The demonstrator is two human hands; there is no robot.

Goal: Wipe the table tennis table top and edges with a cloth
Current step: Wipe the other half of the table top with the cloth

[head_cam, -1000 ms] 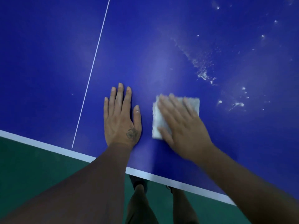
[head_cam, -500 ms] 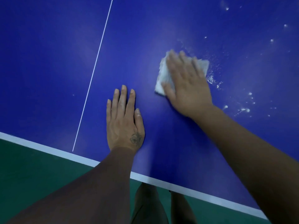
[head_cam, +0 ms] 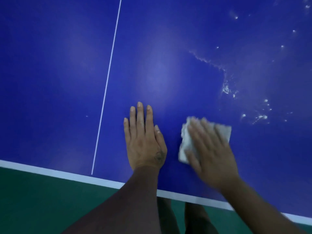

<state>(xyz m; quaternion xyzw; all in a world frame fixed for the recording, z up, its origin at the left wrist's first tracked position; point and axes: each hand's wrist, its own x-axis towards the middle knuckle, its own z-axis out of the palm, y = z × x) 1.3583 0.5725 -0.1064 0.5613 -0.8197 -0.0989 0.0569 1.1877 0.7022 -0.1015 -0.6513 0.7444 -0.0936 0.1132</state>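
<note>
The person is bending over the table, a blue top with a thin white line running from 12 o'clock down toward 6 and a white band along the near edge.

The left hand is lying palm down on the blue, fingers straight and close together, pointing to 12 o'clock and grasping nothing. It is sitting just right of the line and just inside the band.

The cloth, a pale folded square, is lying flat on the top at 3 o'clock from the left hand, near it but not touching. The right hand is pressing down on it with the fingers stretched out and a little spread, pointing toward 11 o'clock. They are covering the middle of the cloth, leaving its left side and far right corner showing. The hand is blurred, so I cannot tell how the thumb is lying.

White specks and a thin pale streak are showing on the blue at 12 to 1 o'clock from the cloth, apart from it.

Green floor and the person's legs are showing below the band at 6 o'clock.
</note>
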